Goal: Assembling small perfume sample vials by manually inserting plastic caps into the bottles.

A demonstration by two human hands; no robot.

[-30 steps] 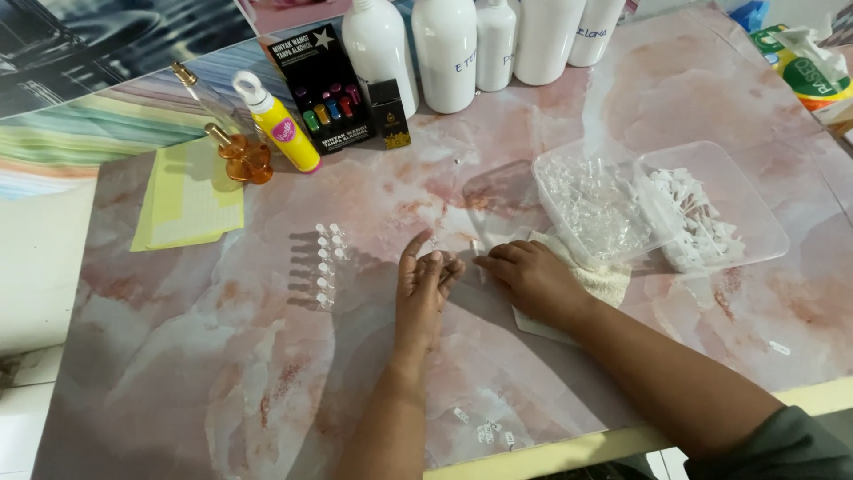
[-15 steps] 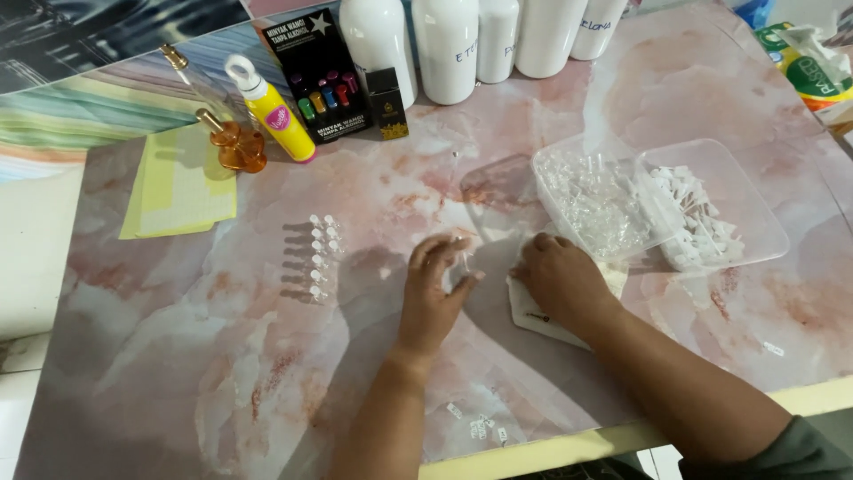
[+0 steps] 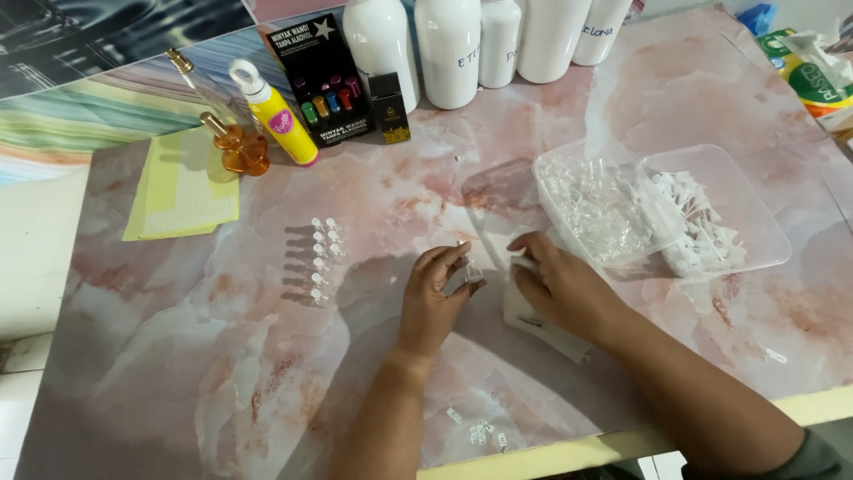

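**Small clear vial pinched over a pink marble counter**

The left hand (image 3: 435, 298) sits near the middle of the counter (image 3: 222, 391), fingers curled, with a tiny clear vial (image 3: 469, 267) nipped between thumb and fingertips at its 1 o'clock edge. The vial stands roughly upright, just above the counter.

The right hand (image 3: 564, 289) lies close by at 3 o'clock of the left, palm down and fingers loosely bent, resting on a white paper sheet (image 3: 542, 324). Whether it grips anything beneath the fingers cannot be told.

At 9 o'clock of the left hand, well apart from it, two short rows of filled small vials (image 3: 322, 258) stand on the counter. At 2 o'clock of the right hand lie two clear plastic trays touching side by side: the nearer tray (image 3: 595, 209) holds clear vials, the farther tray (image 3: 711, 222) holds white caps.

Along the 12 o'clock edge stand white bottles (image 3: 449, 44), a black box (image 3: 324, 80), a yellow bottle (image 3: 275, 111) and an amber glass bottle (image 3: 240, 147). A yellow cloth (image 3: 182, 187) lies at 10 o'clock.
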